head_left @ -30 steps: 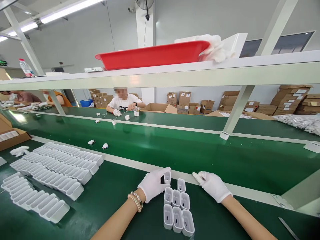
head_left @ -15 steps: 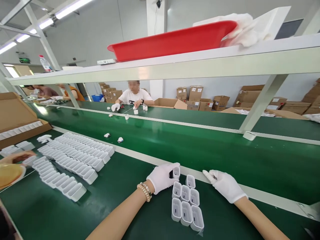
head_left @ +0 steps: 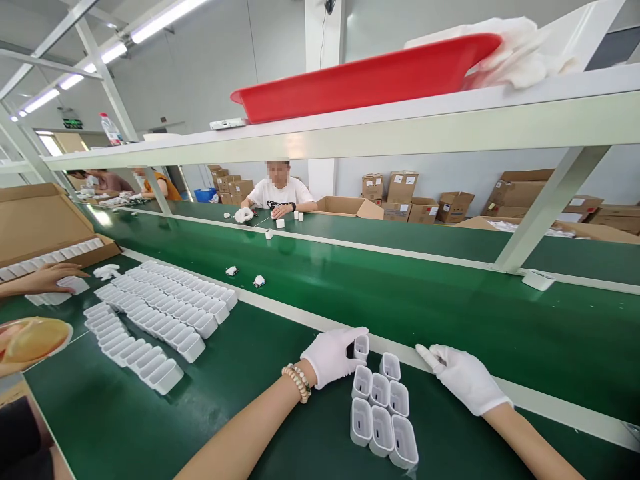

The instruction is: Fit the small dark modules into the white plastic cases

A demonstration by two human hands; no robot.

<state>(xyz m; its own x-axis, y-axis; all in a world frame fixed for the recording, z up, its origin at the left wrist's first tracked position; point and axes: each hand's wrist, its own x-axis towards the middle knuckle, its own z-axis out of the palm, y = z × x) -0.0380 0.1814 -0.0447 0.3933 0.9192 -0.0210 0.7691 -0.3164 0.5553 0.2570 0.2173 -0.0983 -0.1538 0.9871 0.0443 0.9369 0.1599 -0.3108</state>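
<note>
My left hand [head_left: 334,357], in a white glove with a beaded bracelet at the wrist, has its thumb and fingers around a small white plastic case [head_left: 361,347]. This case stands at the back of a small group of open-topped white cases [head_left: 381,421] on the green table. A single case [head_left: 390,366] sits just right of the held one, apart from it. To the right, my gloved right hand [head_left: 464,379] hovers by the pale table edge strip, index finger stretched out and other fingers partly curled. Nothing shows in it.
Many white cases [head_left: 165,300] stand in rows on the left, beside a co-worker's hand [head_left: 50,279] and a cardboard box [head_left: 45,213]. Small parts [head_left: 259,281] lie on the green belt [head_left: 350,287]. Overhead runs a shelf [head_left: 380,137] with a red basin [head_left: 365,80]. Another person sits across.
The view has shifted slightly, moving everything rightward in the picture. My hands keep nearly the same pose. The co-worker's hand at left has moved up over white cases near the box.
</note>
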